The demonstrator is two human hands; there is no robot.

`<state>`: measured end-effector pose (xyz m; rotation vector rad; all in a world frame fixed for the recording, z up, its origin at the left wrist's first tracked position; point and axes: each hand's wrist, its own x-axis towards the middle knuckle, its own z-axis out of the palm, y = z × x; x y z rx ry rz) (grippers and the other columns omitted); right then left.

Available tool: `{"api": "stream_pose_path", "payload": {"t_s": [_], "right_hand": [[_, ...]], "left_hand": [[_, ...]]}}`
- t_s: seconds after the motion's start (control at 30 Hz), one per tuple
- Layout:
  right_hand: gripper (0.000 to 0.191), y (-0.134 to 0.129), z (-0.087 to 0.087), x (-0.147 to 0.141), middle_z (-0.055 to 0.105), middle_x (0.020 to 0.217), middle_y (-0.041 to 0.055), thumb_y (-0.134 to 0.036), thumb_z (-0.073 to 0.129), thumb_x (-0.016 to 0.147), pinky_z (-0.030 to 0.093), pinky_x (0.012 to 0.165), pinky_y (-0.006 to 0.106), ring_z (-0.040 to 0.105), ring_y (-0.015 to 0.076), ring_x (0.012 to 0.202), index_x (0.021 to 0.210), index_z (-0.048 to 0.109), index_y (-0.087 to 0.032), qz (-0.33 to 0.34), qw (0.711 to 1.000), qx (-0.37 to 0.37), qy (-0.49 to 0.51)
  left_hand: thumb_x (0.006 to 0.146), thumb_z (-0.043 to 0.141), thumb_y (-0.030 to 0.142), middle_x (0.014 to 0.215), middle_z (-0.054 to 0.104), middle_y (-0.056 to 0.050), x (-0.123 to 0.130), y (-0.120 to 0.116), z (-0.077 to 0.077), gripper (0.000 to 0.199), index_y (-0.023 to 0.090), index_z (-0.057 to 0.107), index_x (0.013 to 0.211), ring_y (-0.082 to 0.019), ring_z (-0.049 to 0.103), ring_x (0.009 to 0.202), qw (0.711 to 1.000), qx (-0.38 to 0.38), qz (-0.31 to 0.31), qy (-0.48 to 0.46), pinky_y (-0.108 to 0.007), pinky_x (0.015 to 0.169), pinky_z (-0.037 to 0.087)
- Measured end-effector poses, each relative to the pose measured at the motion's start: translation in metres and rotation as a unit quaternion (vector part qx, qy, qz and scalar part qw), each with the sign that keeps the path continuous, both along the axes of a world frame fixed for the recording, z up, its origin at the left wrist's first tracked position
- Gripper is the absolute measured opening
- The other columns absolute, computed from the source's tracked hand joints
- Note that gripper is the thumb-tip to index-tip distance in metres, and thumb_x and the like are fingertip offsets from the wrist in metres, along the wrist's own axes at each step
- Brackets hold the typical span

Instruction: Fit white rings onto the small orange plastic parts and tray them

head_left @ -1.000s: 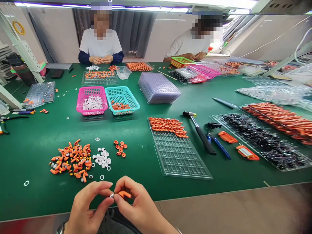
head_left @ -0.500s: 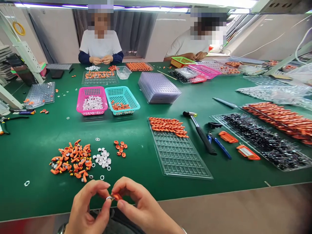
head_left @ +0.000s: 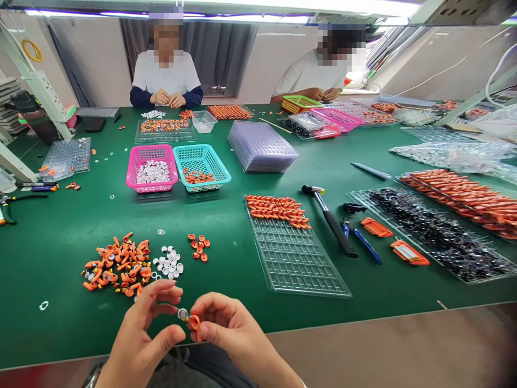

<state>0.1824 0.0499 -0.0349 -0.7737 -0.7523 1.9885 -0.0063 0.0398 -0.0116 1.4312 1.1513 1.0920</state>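
Note:
My right hand [head_left: 226, 326] pinches an orange earbud shell [head_left: 195, 322] between thumb and fingertips, close to the table's front edge. From the shell's open ring a small round silver part [head_left: 182, 313] sticks out to the left, with a bit of yellow between them. Around that silver part my left hand [head_left: 147, 328] is spread, thumb and fingers apart, with nothing gripped. Beyond the left hand lies a heap of orange earbud shells [head_left: 121, 264]. Beside the heap are a pile of white round caps [head_left: 168, 262] and several small orange cups [head_left: 198, 247].
A clear tray [head_left: 299, 258] partly filled with orange pieces lies right of centre. Near it are a hammer [head_left: 331, 221] and blue-handled pliers [head_left: 367, 246]. Pink basket [head_left: 132, 180] and turquoise basket [head_left: 226, 175] stand farther back. Two people sit across the green table [head_left: 210, 215].
My left thumb and fingers have parted and let go of the silver round part. It now shows face-on beside the orange shell, still held in my right hand.

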Motion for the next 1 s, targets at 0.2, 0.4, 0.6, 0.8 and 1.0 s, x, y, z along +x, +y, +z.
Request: {"api": "stream_pose_path", "payload": {"t_s": [0.2, 0.4, 0.6, 0.8, 1.0], "right_hand": [[0.037, -0.005, -0.008, -0.01, 0.071, 0.071, 0.0003, -0.034, 0.093, 0.059, 0.051, 0.06, 0.023, 0.066, 0.0112, 0.06, 0.079, 0.067, -0.015, -0.026, 0.996, -0.05, 0.07], [0.039, -0.009, -0.011, -0.018, 0.071, 0.071, -0.0001, -0.028, 0.094, 0.057, 0.052, 0.06, 0.022, 0.069, 0.0116, 0.06, 0.082, 0.067, -0.014, -0.007, 0.993, -0.075, 0.095], [0.039, -0.01, -0.011, -0.018, 0.069, 0.071, -0.0013, -0.03, 0.093, 0.058, 0.05, 0.061, 0.023, 0.066, 0.0106, 0.06, 0.083, 0.067, -0.016, -0.01, 0.994, -0.056, 0.095], [0.036, -0.011, -0.013, -0.014, 0.065, 0.07, -0.0011, -0.039, 0.086, 0.068, 0.047, 0.063, 0.024, 0.061, 0.011, 0.06, 0.086, 0.066, -0.016, -0.012, 0.999, -0.001, 0.034], [0.04, -0.009, -0.007, -0.012, 0.053, 0.07, -0.0044, -0.041, 0.086, 0.065, 0.041, 0.057, 0.022, 0.048, 0.0096, 0.06, 0.081, 0.057, -0.019, -0.038, 0.997, 0.059, -0.045]], "left_hand": [[0.079, 0.078, 0.036, 0.087, 0.075, -0.003, 0.004, 0.005, 0.007, 0.02, 0.023, 0.074, 0.093, -0.019, 0.072, 0.079, 0.987, -0.139, -0.022, -0.075, -0.026, 0.072, 0.061], [0.08, 0.076, 0.029, 0.075, 0.069, -0.001, 0.006, 0.005, 0.009, 0.009, 0.02, 0.074, 0.08, -0.016, 0.068, 0.065, 0.99, -0.122, -0.012, -0.063, -0.023, 0.061, 0.058], [0.081, 0.072, 0.024, 0.073, 0.071, -0.001, 0.006, 0.004, 0.009, 0.005, 0.02, 0.073, 0.078, -0.017, 0.068, 0.068, 0.997, -0.076, -0.015, 0.002, -0.021, 0.062, 0.056], [0.083, 0.069, 0.027, 0.078, 0.074, -0.001, 0.007, 0.007, 0.012, 0.007, 0.023, 0.073, 0.088, -0.018, 0.07, 0.072, 0.996, -0.052, -0.014, 0.065, -0.023, 0.067, 0.056], [0.085, 0.066, 0.027, 0.075, 0.065, -0.001, 0.015, 0.013, 0.013, 0.01, 0.022, 0.071, 0.078, -0.017, 0.062, 0.069, 0.992, -0.01, -0.034, 0.121, -0.025, 0.064, 0.051]]}}
